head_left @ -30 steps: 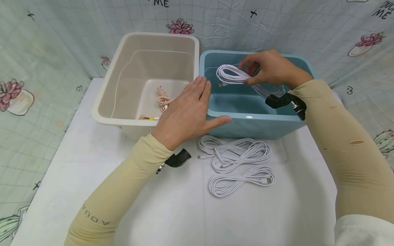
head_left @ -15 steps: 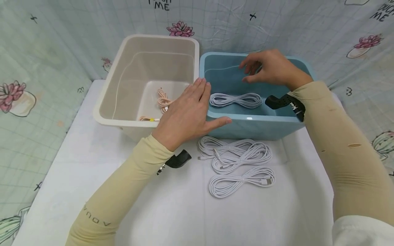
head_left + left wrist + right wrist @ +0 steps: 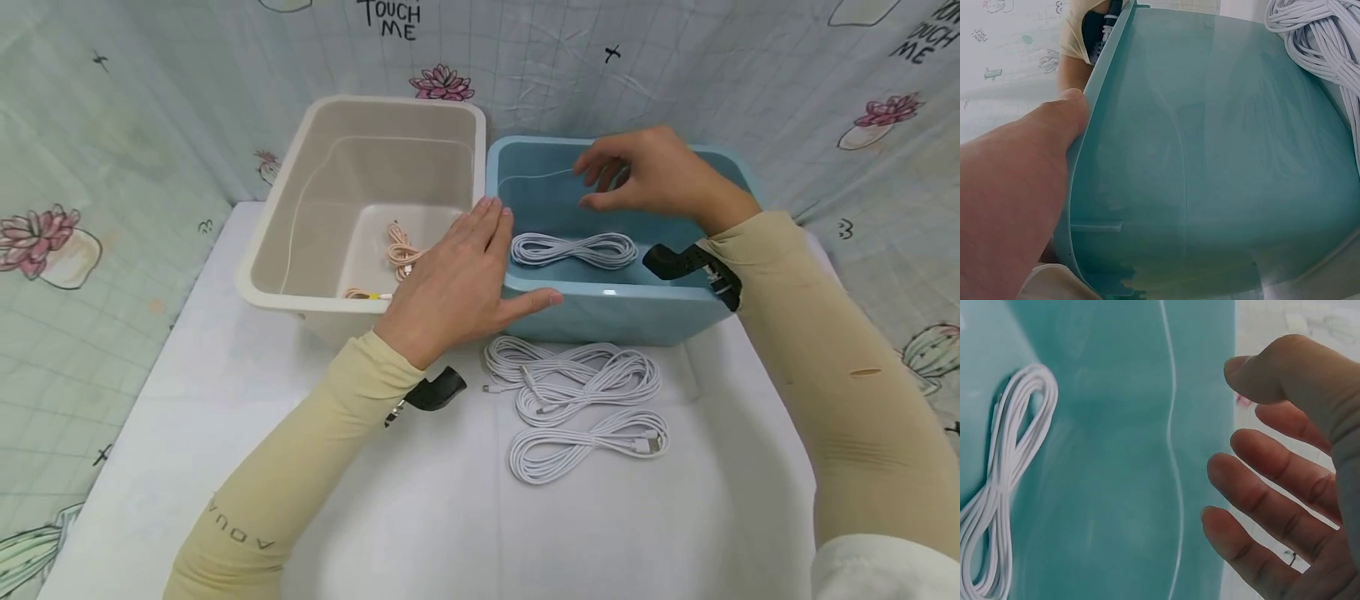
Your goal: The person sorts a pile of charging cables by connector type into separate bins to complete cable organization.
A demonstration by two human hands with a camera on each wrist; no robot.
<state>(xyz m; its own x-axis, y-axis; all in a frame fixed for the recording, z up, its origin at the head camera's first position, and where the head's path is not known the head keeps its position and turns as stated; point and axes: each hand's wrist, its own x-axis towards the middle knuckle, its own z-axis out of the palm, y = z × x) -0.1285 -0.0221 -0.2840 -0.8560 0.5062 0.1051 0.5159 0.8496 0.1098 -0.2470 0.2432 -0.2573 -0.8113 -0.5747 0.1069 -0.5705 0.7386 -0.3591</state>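
My right hand (image 3: 648, 179) hovers over the blue bin (image 3: 600, 317) with its fingers loosely bent and nothing between them. Below it, a coiled white cable (image 3: 573, 249) lies on the bin's floor; the right wrist view shows the same white cable (image 3: 1004, 481) apart from the fingers. My left hand (image 3: 457, 279) rests with straight fingers where the rims of the two bins meet, its thumb along the blue bin's front rim. In the left wrist view the left thumb (image 3: 1063, 119) touches that rim. Several coiled white cables (image 3: 588, 375) lie on the table just in front of the blue bin.
The beige bin (image 3: 255, 283) stands left of the blue one and holds pinkish cables (image 3: 401, 248), partly hidden by my left hand. A white cloth (image 3: 420, 517) covers the table. A patterned curtain (image 3: 540, 75) hangs close behind both bins.
My right hand has let go of the coiled white cable, which dropped onto the blue bin's floor. That hand stays over the bin. The left hand has kept its place.
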